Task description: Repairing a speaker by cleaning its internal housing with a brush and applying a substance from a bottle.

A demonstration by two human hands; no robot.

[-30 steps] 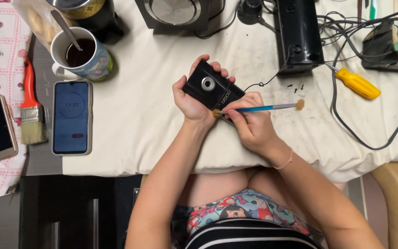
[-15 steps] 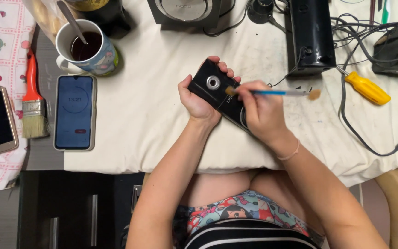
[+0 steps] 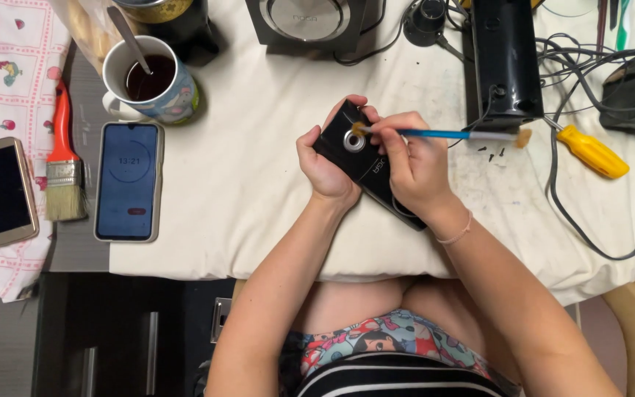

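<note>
The left hand (image 3: 323, 163) grips a small black speaker (image 3: 365, 158) from the side, holding it tilted above the white cloth (image 3: 244, 184). The right hand (image 3: 414, 165) pinches a thin blue paintbrush (image 3: 442, 134), whose bristles touch the round silver ring on the speaker's face. A yellow screwdriver (image 3: 591, 151) lies just right of the brush's end. Well to the left are a phone (image 3: 128, 181) and a mug (image 3: 152, 81).

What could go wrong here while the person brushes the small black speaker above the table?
The left hand holds the small black speaker only by its edges, so it might slip onto the white cloth. The right hand works the thin brush near loose cables, which an elbow may snag. The full mug stands near the phone; a spill could reach it.
</note>
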